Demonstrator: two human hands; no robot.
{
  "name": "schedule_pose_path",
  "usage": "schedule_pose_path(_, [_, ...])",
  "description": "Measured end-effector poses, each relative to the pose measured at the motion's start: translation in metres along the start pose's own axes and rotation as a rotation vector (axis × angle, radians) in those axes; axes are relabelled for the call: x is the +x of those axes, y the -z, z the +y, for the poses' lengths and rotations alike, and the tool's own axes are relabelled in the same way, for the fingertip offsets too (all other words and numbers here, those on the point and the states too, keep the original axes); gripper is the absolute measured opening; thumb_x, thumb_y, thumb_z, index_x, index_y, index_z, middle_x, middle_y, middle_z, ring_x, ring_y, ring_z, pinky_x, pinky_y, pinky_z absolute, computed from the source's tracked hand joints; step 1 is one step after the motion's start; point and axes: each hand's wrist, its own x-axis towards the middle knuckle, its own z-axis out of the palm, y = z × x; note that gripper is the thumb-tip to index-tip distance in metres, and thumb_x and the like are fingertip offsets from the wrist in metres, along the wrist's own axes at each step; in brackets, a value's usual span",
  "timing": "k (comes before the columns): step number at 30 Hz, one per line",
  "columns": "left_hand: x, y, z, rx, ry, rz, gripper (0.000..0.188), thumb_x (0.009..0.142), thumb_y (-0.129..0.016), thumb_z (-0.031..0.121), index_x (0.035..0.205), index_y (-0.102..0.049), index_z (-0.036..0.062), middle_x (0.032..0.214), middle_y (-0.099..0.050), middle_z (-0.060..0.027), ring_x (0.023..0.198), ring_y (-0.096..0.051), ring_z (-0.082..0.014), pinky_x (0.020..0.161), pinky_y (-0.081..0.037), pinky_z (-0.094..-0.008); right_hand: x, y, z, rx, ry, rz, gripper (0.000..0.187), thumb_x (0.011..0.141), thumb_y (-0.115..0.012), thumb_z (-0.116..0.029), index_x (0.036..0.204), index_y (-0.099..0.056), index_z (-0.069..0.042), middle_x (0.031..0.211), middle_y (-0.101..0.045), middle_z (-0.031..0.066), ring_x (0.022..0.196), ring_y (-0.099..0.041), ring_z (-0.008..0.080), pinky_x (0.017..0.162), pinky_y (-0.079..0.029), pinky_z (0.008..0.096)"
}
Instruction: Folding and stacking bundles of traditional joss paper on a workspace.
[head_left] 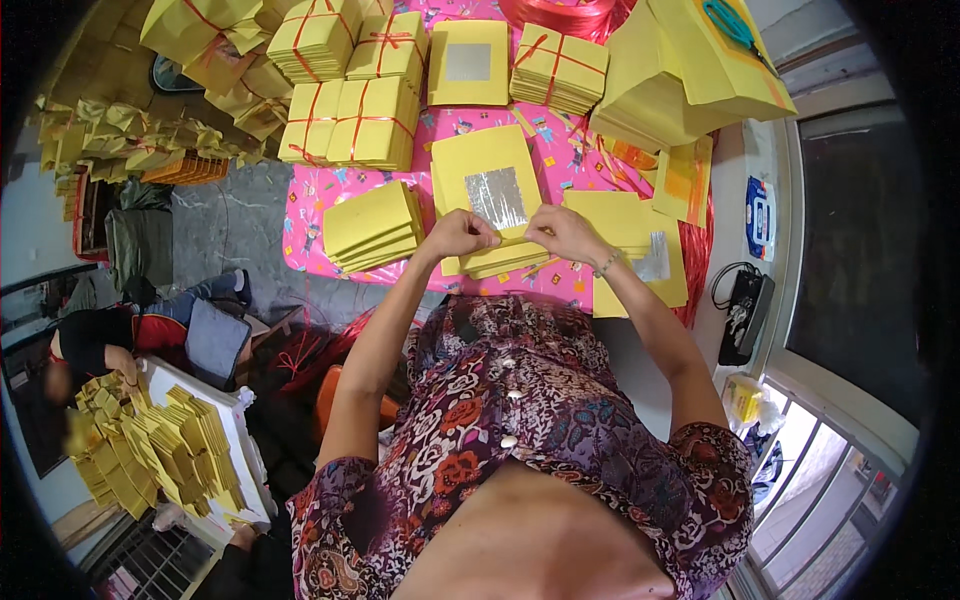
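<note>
A yellow paper sheet with a silver foil square (472, 155) lies in front of me on the pink patterned table cover. At its near edge, my left hand (462, 233) pinches the paper with thumb and fingertips. My right hand (566, 234) is closed the same way a little to the right, on the same edge. Beneath my hands is a folded yellow stack (500, 265). Left of it sits another pile of folded yellow paper (368, 228). Beside my right wrist are more yellow sheets (605, 210), one showing a silver patch.
Yellow bundles tied with red ribbon (375, 115) stand along the far side, with another tied bundle (558, 70) farther right. Teal-handled scissors (735, 25) rest on large yellow paper. To the left, a person handles yellow paper at a white table (248, 450). A window frame borders the right.
</note>
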Motion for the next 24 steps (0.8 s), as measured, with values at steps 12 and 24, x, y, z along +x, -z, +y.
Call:
schedule_pose_path(12, [0.001,0.0,-0.003,-0.044,-0.1,0.001,0.013,0.082,-0.074,0.017,0.081,-0.07,0.0046,0.068,-0.061,0.0053,0.06,-0.05,-0.0036,0.054,-0.042,-0.0237,0.003,-0.004,-0.005,-0.104,0.085,0.11,0.022,0.088,-0.059,-0.026,0.083,-0.063,-0.005,0.08,-0.059,0.0112,0.083,-0.059,0.0307,0.072,-0.047,0.0414])
schedule_pose_path(24, [-0.047,-0.032,0.061,0.712,-0.577,0.805,0.05,0.071,-0.07,0.017,0.119,-0.056,0.0101,0.129,-0.047,-0.0147,0.122,-0.041,-0.0366,0.099,-0.035,-0.0466,0.059,0.03,-0.013,-0.016,-0.012,0.272,0.023,0.093,-0.054,-0.023,0.09,-0.057,-0.001,0.085,-0.058,0.0159,0.08,-0.059,0.0352,0.07,-0.046,0.042])
